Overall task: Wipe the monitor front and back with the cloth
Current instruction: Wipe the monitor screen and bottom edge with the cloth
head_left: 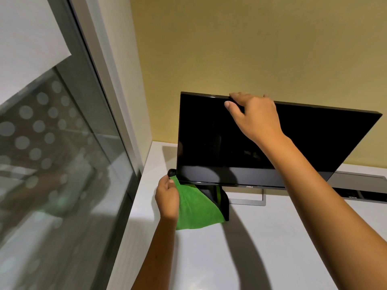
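Monitor upright on desk, top edge gripped by right hand; left hand clutching cloth at lower-left corner, possibly touching bezel.

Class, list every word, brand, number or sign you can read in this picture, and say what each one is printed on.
"DELL": small pale logo in the middle of the monitor bottom bezel.
Nothing else is readable: the green cloth, the desk, the wall and the dotted window glass carry no lettering.
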